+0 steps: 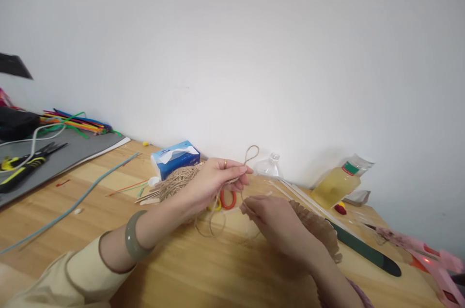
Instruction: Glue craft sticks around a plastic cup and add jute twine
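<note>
My left hand (218, 177) is closed in a pinch on a length of brown twine (251, 147), which rises above the fingertips in a small loop. Lower and to the right, my right hand (271, 213) grips the same strand between its fingers. Loose twine also hangs below my left hand toward the table. Behind my left wrist lies a large bundle of twine (178, 183). Scissors with red and yellow handles (228, 200) lie beyond the hands, partly hidden. A brown scalloped piece (319, 230) is partly covered by my right hand and forearm.
At the back stand a blue tissue pack (178, 165), a clear bottle top (269, 166) and a bottle of yellow liquid (336, 184). A dark green tool (366, 250) and pink glue gun (432, 259) lie right. Pliers (27, 167) and pipe cleaners (78, 121) lie left.
</note>
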The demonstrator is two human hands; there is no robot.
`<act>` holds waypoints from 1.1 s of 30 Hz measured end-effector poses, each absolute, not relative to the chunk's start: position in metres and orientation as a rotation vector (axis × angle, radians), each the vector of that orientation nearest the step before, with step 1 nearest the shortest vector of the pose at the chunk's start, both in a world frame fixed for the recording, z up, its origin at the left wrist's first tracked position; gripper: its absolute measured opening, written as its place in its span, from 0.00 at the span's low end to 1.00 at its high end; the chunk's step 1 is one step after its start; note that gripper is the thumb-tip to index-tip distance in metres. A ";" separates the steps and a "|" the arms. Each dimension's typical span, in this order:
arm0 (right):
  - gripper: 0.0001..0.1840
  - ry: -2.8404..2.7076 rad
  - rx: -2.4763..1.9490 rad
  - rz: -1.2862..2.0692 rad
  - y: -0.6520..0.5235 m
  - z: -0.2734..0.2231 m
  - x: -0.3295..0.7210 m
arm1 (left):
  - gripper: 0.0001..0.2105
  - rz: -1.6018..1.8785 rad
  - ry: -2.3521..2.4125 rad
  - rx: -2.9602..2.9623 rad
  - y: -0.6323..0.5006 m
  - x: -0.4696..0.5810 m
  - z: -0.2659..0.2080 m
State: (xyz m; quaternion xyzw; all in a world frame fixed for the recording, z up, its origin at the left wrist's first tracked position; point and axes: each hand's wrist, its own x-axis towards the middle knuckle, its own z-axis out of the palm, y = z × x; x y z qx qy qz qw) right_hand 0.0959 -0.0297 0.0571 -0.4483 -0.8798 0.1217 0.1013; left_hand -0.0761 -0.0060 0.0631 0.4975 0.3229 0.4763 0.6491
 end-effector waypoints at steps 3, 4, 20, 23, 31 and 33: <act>0.16 -2.806 -1.425 0.003 -0.038 0.061 0.097 | 0.09 1.113 0.735 1.091 -0.004 -0.077 0.062; 0.15 -2.866 -1.466 -0.050 -0.041 0.060 0.097 | 0.09 1.140 0.737 1.067 -0.004 -0.077 0.062; 0.10 -2.164 -0.961 -0.706 -0.033 0.069 0.114 | 0.12 0.729 0.883 1.451 0.000 -0.074 0.057; 0.09 -2.226 -0.865 -0.613 -0.030 0.066 0.113 | 0.13 0.646 0.896 1.504 -0.004 -0.074 0.060; 0.05 -2.328 -0.853 -0.325 -0.023 0.065 0.118 | 0.10 0.661 0.837 1.472 0.000 -0.077 0.055; 0.06 -2.312 -0.897 -0.279 -0.024 0.067 0.117 | 0.11 0.655 0.850 1.485 0.001 -0.078 0.055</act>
